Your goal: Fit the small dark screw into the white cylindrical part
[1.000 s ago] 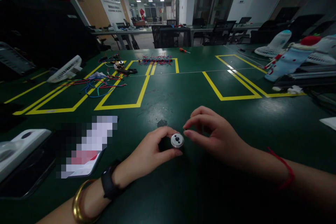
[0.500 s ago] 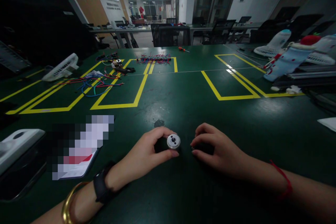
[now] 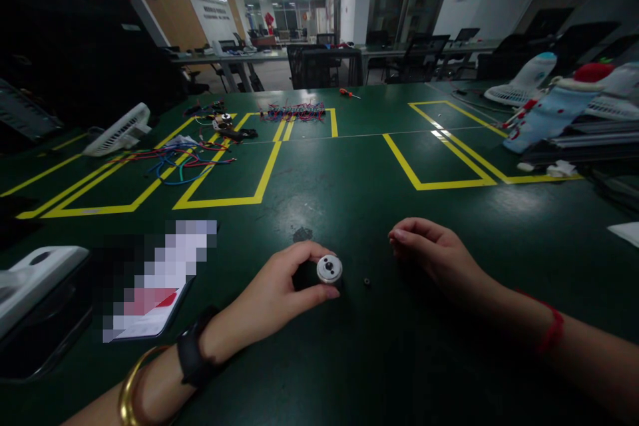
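Observation:
Between the thumb and fingers of my left hand is a small round metal motor, upright on the table. Its silvery end face shows a dark centre and small holes. A tiny dark ring-like piece, perhaps a nut, lies on the table just right of the motor. Farther right, my right hand hovers with its fingers curled and pressed together, apart from both parts. Whatever its fingertips may hold is hidden.
At left lie a phone with a blurred screen and a white device. Tangled wires, a small white fan and an orange screwdriver are farther back. A blue plush item stands at right.
My right hand has let go of the tiny ring-like piece and moved right and away, its fingers closing together. The piece stays on the table. My left hand and the motor have hardly moved.

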A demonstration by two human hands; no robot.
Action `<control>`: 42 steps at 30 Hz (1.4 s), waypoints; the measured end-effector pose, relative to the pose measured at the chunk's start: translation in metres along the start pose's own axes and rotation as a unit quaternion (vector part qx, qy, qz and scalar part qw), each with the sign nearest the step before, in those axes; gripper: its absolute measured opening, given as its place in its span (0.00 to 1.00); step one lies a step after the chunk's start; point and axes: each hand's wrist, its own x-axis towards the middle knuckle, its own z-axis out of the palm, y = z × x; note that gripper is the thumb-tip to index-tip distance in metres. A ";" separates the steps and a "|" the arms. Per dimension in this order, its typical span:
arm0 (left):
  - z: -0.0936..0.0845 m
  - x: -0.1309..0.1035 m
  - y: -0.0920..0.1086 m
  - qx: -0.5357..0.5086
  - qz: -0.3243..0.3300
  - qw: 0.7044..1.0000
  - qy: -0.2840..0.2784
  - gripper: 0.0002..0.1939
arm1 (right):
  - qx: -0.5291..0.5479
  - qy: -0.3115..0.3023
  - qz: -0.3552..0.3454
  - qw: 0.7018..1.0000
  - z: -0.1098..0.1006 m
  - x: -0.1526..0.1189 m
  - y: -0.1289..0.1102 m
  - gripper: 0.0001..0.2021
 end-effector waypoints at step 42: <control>0.001 0.000 0.001 0.024 0.013 1.000 0.012 0.13 | -0.337 -0.119 -0.250 0.900 0.068 -0.003 -0.039 0.04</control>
